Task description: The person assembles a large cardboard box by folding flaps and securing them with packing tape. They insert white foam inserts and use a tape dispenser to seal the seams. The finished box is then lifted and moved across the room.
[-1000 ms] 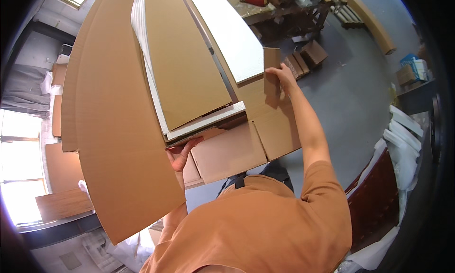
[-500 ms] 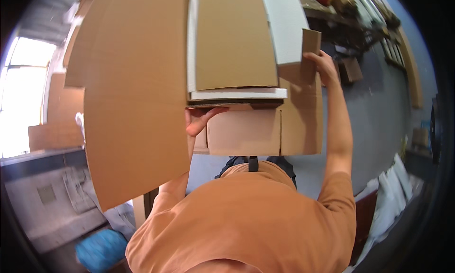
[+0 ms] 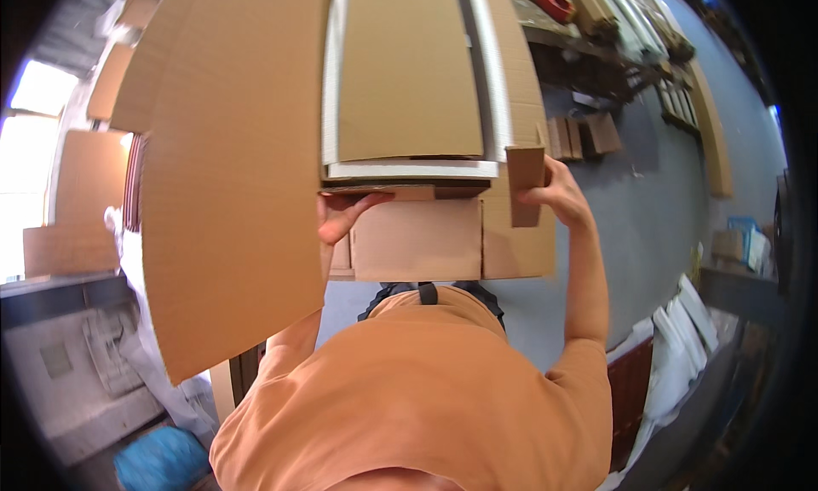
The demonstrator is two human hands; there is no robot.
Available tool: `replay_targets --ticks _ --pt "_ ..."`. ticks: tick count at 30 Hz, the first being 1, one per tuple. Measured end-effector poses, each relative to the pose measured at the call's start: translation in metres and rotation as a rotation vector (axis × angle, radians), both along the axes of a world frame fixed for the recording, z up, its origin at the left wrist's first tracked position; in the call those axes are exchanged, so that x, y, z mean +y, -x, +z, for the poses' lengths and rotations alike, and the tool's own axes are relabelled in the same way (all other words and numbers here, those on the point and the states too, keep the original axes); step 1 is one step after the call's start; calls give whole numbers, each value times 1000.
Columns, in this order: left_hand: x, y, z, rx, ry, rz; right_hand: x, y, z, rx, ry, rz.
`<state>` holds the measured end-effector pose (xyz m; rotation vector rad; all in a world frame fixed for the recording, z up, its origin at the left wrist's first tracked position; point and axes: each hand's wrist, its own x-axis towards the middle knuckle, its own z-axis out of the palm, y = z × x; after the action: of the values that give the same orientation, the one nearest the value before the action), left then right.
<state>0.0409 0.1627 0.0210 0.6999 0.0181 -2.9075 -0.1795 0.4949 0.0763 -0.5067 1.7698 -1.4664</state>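
A large cardboard carton (image 3: 234, 176) lies unfolded in front of me, its broad left panel standing up. Inside rests a flat brown cardboard-covered piece (image 3: 409, 73), edged by white foam strips (image 3: 413, 169) along its near end and both sides. My left hand (image 3: 345, 216) holds a narrow near-end flap (image 3: 409, 192) against the foam; some of its fingers are hidden. On the right, my right hand (image 3: 562, 197) grips a small end flap (image 3: 525, 188) of the raised right side panel (image 3: 518, 73). A wide near flap (image 3: 417, 239) hangs toward my waist.
At the far right stands a cluttered workbench (image 3: 554, 43) with a red tool on it. Small cardboard boxes (image 3: 584, 137) sit on the grey floor beneath. White wrapped pieces (image 3: 682, 320) lean at the right; a blue bag (image 3: 162, 459) lies at the lower left.
The right side panel and its white foam have swung up beside the brown piece. My right hand has come nearer and inward with the small flap. My left hand keeps its hold.
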Motion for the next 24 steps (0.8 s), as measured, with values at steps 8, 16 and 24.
replay_targets --ticks 8,16,24 --pt "-3 -1 -6 22 58 -45 4 -12 -68 -158 175 -116" --pt "-7 -3 -8 -8 30 -72 -12 2 -89 80 129 -32" --pt "-11 -1 -10 -29 -21 -88 -2 -4 -70 104 64 60"
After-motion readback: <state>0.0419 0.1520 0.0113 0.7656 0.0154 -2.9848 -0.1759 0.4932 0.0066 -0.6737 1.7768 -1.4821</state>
